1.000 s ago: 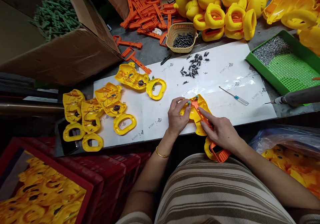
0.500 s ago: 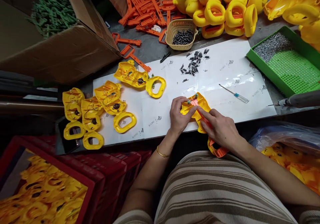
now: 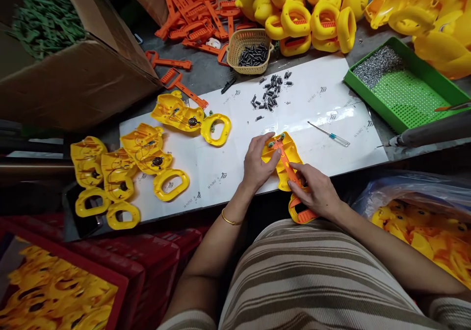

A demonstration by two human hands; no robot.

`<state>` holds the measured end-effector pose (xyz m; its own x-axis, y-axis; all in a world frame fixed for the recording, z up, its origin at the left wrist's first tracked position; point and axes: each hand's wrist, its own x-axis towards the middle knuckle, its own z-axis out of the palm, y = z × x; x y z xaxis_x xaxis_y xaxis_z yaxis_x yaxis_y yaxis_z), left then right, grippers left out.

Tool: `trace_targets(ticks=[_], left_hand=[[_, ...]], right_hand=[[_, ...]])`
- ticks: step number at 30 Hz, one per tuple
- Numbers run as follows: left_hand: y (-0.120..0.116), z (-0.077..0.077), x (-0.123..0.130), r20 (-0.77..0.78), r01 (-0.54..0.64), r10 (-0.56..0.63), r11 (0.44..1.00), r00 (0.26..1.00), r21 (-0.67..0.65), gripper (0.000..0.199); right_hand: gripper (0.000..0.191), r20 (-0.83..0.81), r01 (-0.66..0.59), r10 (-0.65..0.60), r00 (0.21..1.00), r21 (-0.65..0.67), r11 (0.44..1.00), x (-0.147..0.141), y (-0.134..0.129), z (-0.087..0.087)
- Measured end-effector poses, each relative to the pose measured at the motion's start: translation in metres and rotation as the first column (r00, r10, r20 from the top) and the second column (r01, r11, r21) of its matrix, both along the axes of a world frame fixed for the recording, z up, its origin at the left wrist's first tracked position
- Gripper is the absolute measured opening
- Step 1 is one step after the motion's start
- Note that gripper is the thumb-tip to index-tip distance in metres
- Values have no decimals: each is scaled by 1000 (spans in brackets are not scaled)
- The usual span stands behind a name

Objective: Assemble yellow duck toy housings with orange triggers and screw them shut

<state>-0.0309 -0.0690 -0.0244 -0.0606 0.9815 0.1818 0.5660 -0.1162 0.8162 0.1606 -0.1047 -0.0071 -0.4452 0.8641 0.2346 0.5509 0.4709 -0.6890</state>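
A yellow plastic toy shell half (image 3: 292, 148) with a ring handle lies open side up at the table's front edge. Inside it runs an orange handle piece (image 3: 288, 168), its slotted grip lying in the shell's ring. Small green parts (image 3: 281, 137) sit at the shell's top end. My left hand (image 3: 257, 160) is closed around the shell's left side, its thumb pressing near the top of the orange strip. Lower down, my right hand (image 3: 318, 192) pinches the orange handle piece and the shell edge; some fingertips are hidden.
Several wired yellow shells (image 3: 176, 114) lie to the left. Loose black springs (image 3: 270, 92), a spring basket (image 3: 250, 50) and a screwdriver (image 3: 328, 133) lie beyond my hands. A green tray (image 3: 415, 106) of screws stands right, beside a grey tool (image 3: 423, 131). Orange handles (image 3: 198, 15) pile up behind.
My right hand has slid down the orange strip, uncovering more of it. The orange grip now lies more within the shell's ring. The whole view has shifted, moving the table leftward.
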Motion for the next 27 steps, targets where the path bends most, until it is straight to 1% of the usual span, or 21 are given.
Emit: trace_targets(ticks=[2, 4, 7, 8, 10, 12, 14, 16, 17, 19, 20, 21, 23, 25, 27], left_hand=[[2, 3, -2, -20, 50, -50, 998, 999, -26, 36], [3, 5, -3, -13, 76, -76, 996, 997, -53, 38], [5, 7, -4, -1, 103, -103, 992, 995, -75, 40], [5, 7, -4, 5, 112, -112, 991, 994, -77, 39], [6, 7, -6, 21, 127, -126, 989, 992, -74, 38], [6, 7, -8, 52, 131, -127, 988, 991, -79, 37], [7, 7, -11, 100, 123, -112, 986, 989, -111, 36], [11, 7, -13, 154, 108, -84, 982, 984, -153, 35], [13, 7, -13, 175, 97, -68, 981, 982, -166, 35], [18, 7, -11, 199, 88, -53, 982, 979, -170, 35], [20, 7, -10, 204, 90, -55, 982, 977, -169, 34], [21, 8, -9, 206, 98, -62, 981, 977, -169, 34], [22, 9, -7, 206, 121, -82, 976, 975, -183, 34], [21, 10, -7, 210, 127, -85, 972, 974, -199, 35], [19, 11, -9, 206, 125, -82, 971, 975, -204, 35]], right_hand=[[28, -49, 5, -6, 999, -8, 1000, 1, 1, -5], [24, -96, -1, 0, 995, -6, 1000, 3, 3, -11], [4, -114, -53, 58, 992, 48, 997, 4, 4, -19], [3, -100, -66, 72, 992, 59, 996, 4, 3, -20], [6, -45, -77, 79, 996, 44, 996, 3, -1, -15], [8, -1, -92, 92, 996, 23, 995, 4, -3, -4], [10, -22, -80, 81, 996, 50, 996, 9, 5, 8], [12, -89, -2, 9, 996, 80, 997, 15, 27, 16], [14, -112, 54, -47, 993, 62, 997, 16, 44, 17], [18, -107, 127, -130, 986, -32, 991, 13, 85, 13], [19, -68, 160, -165, 984, -77, 984, 8, 107, 9], [20, -50, 175, -180, 982, -93, 980, 1, 129, 4], [21, -15, 170, -173, 985, -114, 979, -19, 165, -6], [21, 31, 163, -160, 987, -126, 979, -40, 188, -14], [19, 98, 168, -155, 983, -130, 977, -55, 201, -17]])
